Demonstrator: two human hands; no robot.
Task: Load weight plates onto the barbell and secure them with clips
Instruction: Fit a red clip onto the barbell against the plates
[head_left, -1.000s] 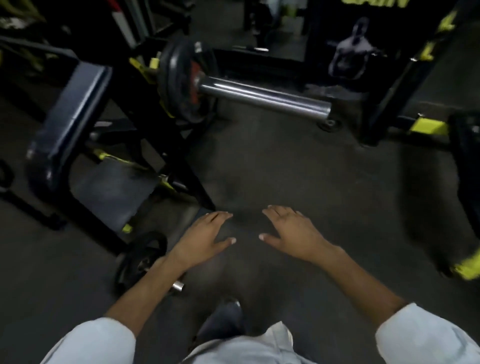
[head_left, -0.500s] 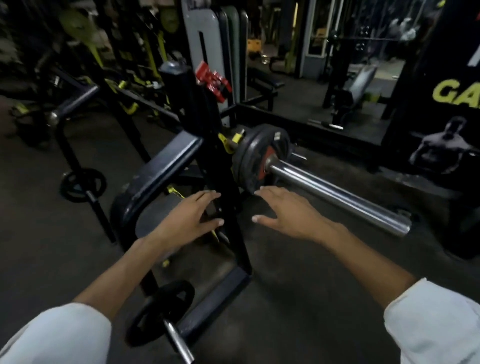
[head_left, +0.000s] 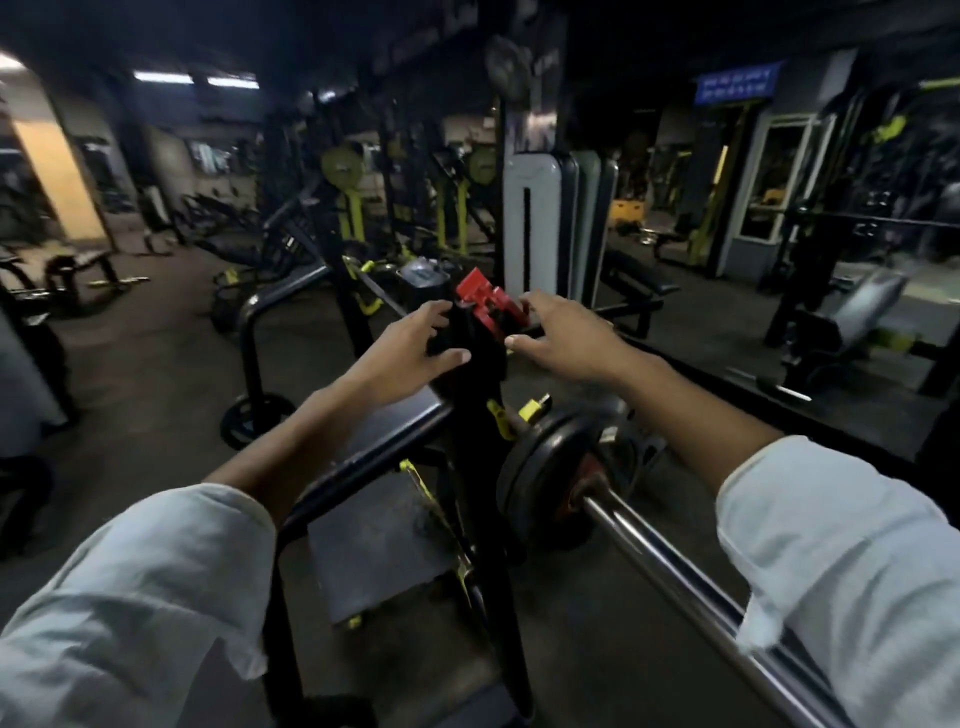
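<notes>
Hands have come up from the black plates (head_left: 540, 478) on the chrome barbell (head_left: 670, 564) to the chunky red clips (head_left: 485, 304) sitting atop the rack post (head_left: 475, 410), left hand (head_left: 410, 348) and right hand (head_left: 563, 338) loosely spread either side, gripping nothing

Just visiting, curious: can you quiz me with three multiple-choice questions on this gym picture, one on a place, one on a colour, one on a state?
1. Where is the clip? A) on the floor B) atop the black post C) in a bucket
2. The clip's colour? A) red B) blue C) white
3. The barbell sleeve outside the plate is: A) bare B) clipped C) full of plates
Answers: B, it sits on the post top; A, plainly red; A, only bare steel shows.
</notes>
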